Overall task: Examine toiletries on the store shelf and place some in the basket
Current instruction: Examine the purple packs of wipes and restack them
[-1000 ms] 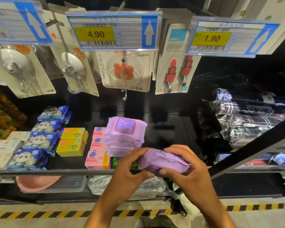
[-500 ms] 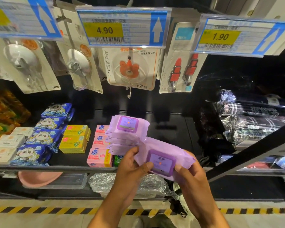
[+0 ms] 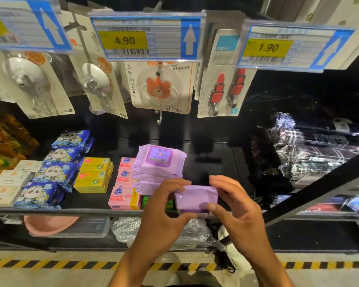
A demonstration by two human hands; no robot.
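A purple wet-wipe pack [image 3: 195, 198] is held in front of the shelf edge, its plain side facing me. My left hand [image 3: 164, 212] grips its left end with fingers curled over the top and thumb below. My right hand [image 3: 234, 210] grips its right end the same way. Behind it, a stack of the same purple packs [image 3: 157, 166] lies on the black shelf [image 3: 50, 210]. No basket is in view.
Pink soap boxes [image 3: 123, 196], yellow boxes [image 3: 93, 179], blue panda packs [image 3: 50, 175] and white boxes [image 3: 6, 185] fill the shelf's left. Carded hooks [image 3: 160, 88] and price tags [image 3: 145, 38] hang above. Plastic-wrapped dark goods [image 3: 315, 150] sit right. A striped floor line [image 3: 50, 264] runs below.
The pack has been turned in both hands: its lid label faced me half a second ago, and now a plain side shows. The view has shifted slightly.
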